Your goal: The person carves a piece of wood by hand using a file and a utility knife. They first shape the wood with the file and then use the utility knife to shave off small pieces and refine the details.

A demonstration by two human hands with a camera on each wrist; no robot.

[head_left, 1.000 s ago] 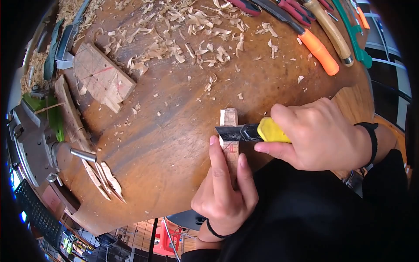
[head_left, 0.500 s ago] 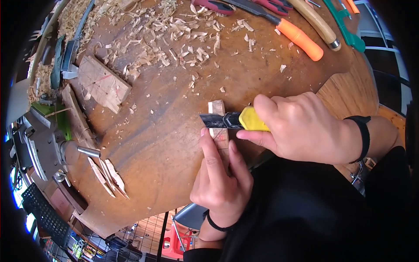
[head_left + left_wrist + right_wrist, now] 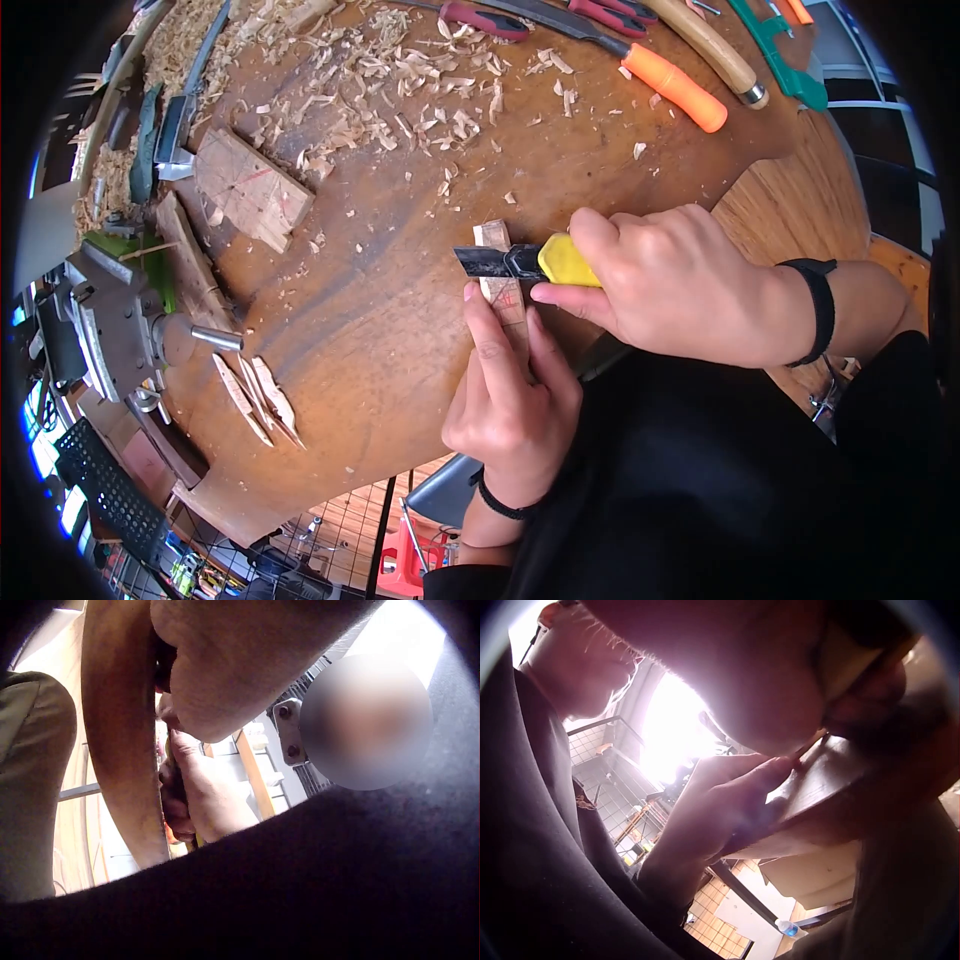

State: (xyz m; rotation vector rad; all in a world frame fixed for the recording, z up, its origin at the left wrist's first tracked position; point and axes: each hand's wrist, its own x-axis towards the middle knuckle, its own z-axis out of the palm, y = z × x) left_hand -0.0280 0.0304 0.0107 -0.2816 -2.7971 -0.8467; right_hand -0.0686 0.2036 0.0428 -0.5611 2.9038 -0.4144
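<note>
In the head view my left hand [image 3: 510, 405] grips a small wooden block [image 3: 506, 297] with red and dark pencil marks, index finger along its left side and thumb along its right. The lower end is hidden in that hand. My right hand [image 3: 690, 285] holds a yellow utility knife [image 3: 568, 262], fingers wrapped round its handle. Its dark blade lies across the block near the far end, the tip sticking out past the left side. The right thumb is extended close to the block's right side. Both hands are at the near edge of the brown workbench [image 3: 370, 350].
Wood shavings [image 3: 370, 110] cover the far part of the bench. An orange-handled tool [image 3: 680, 90] and a wooden handle [image 3: 715, 50] lie at the far right. A marked board [image 3: 250, 188], thin wood slivers [image 3: 258, 400] and a metal vise-like fixture [image 3: 130, 310] are at left.
The head view has shifted, so bench items appear moved. The blade has slid left across the block and its tip sticks out farther. Both hands keep their holds.
</note>
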